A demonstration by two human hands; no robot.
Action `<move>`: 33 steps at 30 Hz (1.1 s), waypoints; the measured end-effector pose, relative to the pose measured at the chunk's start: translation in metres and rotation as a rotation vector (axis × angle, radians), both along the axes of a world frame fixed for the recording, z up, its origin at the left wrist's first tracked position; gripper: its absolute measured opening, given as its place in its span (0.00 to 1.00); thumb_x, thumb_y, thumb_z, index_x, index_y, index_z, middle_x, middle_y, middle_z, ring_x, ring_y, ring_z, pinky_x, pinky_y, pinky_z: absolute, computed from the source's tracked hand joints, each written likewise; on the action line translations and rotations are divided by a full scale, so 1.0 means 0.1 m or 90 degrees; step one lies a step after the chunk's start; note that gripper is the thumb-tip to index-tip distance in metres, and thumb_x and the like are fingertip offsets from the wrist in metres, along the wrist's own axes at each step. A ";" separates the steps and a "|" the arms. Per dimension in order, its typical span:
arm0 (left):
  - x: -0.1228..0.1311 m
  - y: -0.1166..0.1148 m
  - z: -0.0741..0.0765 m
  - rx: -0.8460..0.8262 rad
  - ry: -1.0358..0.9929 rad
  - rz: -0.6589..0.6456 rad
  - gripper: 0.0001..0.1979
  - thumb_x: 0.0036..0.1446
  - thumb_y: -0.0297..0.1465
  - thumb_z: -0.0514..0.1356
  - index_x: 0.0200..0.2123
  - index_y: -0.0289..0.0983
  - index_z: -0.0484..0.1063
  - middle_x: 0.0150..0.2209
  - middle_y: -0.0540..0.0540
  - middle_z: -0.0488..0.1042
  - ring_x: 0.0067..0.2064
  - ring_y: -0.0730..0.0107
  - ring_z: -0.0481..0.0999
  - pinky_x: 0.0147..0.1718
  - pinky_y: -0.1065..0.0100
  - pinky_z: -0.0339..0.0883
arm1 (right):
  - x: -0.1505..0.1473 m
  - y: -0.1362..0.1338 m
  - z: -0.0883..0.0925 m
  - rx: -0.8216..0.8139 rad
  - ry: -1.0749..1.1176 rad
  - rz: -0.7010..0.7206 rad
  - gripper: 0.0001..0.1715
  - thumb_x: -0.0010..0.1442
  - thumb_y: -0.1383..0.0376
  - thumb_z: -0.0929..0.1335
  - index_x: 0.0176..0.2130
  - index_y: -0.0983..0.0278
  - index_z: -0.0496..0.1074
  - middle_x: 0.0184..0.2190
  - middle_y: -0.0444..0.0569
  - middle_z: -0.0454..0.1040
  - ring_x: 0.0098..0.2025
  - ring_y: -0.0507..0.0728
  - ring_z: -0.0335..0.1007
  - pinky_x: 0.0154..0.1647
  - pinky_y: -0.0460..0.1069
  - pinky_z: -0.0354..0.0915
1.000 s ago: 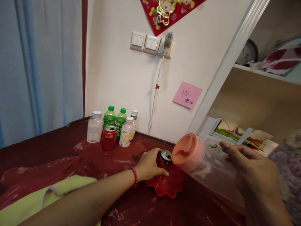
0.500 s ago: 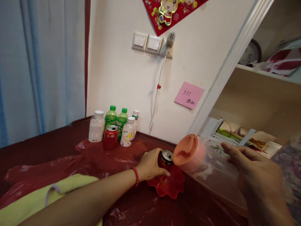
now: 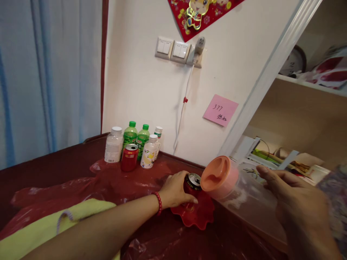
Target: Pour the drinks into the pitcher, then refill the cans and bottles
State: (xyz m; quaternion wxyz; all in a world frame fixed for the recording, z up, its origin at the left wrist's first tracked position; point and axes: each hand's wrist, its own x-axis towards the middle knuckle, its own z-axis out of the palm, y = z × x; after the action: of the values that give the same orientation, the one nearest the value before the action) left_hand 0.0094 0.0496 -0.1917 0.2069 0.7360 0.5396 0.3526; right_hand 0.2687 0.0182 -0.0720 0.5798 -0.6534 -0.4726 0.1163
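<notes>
My left hand (image 3: 177,191), with a red bead bracelet at its wrist, is wrapped around a dark red drink can (image 3: 193,183). The can's top shows a pull tab and an opening. Under and around the can lies a red scalloped dish (image 3: 199,216). On the right, my right hand (image 3: 298,202) grips a clear plastic pitcher (image 3: 252,202) with an orange lid (image 3: 217,176). The pitcher is tilted on its side, lid toward the can and close to its rim. A cloudy patch shows inside the pitcher; no stream of liquid can be made out.
Toward the back left stand a red can (image 3: 129,159), a white-capped jar (image 3: 113,146), two green-capped bottles (image 3: 142,139) and a small printed bottle (image 3: 149,153). Red plastic film (image 3: 114,180) and a yellow towel (image 3: 89,209) cover parts of the table. Shelves (image 3: 306,104) rise at the right.
The whole view has shifted slightly, so everything appears a little further right. Both hands keep their grips, and the tilted pitcher stays beside the can.
</notes>
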 end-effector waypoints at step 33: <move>0.01 0.00 0.00 0.005 -0.006 0.001 0.39 0.36 0.43 0.80 0.52 0.38 0.73 0.52 0.41 0.80 0.53 0.43 0.79 0.49 0.52 0.72 | -0.09 -0.02 0.04 0.016 0.004 -0.017 0.35 0.30 0.36 0.75 0.27 0.60 0.79 0.23 0.45 0.73 0.33 0.60 0.65 0.33 0.51 0.59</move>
State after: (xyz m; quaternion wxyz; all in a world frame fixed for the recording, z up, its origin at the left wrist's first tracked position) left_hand 0.0100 0.0492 -0.1921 0.2065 0.7348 0.5375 0.3586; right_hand 0.2601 0.0158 -0.0682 0.5910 -0.6520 -0.4633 0.1044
